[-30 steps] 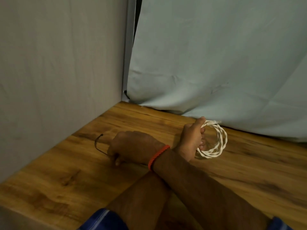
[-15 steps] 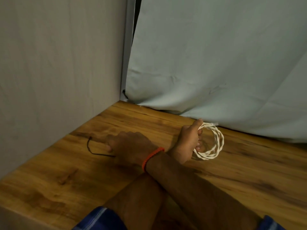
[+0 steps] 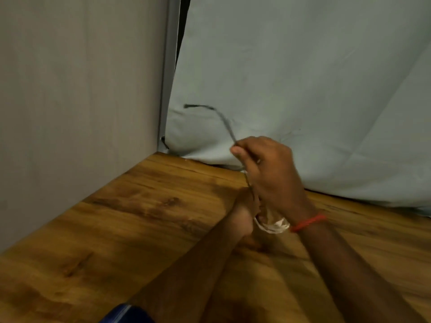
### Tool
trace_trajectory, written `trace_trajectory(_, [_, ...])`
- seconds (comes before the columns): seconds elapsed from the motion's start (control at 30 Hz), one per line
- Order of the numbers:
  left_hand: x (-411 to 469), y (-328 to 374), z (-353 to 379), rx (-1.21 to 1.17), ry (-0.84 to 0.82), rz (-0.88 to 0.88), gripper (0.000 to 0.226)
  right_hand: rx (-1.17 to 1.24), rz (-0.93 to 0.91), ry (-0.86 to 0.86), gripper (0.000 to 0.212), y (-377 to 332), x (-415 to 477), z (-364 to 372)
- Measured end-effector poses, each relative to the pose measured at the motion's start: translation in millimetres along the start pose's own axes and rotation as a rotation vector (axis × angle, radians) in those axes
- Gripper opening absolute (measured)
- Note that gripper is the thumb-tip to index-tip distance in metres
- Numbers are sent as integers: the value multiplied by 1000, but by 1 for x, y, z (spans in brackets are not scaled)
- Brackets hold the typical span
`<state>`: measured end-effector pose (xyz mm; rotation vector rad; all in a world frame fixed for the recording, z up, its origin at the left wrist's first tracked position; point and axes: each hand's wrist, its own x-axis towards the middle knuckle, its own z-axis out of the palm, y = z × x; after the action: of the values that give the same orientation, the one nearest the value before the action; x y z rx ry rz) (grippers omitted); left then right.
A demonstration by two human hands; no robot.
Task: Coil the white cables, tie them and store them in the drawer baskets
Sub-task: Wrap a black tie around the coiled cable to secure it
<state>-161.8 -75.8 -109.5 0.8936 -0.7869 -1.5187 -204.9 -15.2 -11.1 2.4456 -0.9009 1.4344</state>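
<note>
Tie (image 3: 224, 120), right hand (image 3: 268, 166); cable (image 3: 274, 226), left hand (image 3: 242, 215)

This looks like a makeshift indoor work corner rather than a furnished room, though the narrow view makes that hard to settle. A wood-grain tabletop (image 3: 112, 234) fills the lower half of the frame. A plain pale panel (image 3: 70, 89) closes off the left side, edged by a grey upright strip (image 3: 169, 78) (a dark gap shows just beside it at the top). A creased light blue cloth (image 3: 303, 73) hangs down to the table across the upper right.
</note>
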Motion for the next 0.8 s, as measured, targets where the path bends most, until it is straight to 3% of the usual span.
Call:
trace_trajectory(0.13, [-5, -1, 1, -11, -18, -33, 43, 333, 336, 183, 6, 41, -24, -55])
trace_trajectory(0.3, [-2, -2, -3, 14, 14, -34, 45, 477, 458, 338, 8, 74, -56, -75])
trace_trajectory(0.63, [0, 2, -5, -6, 2, 21, 56, 417, 289, -18, 32, 79, -82, -44])
trace_trajectory(0.8, [0, -3, -6, 41, -10, 30, 51, 371, 290, -87, 26, 88, -93, -26])
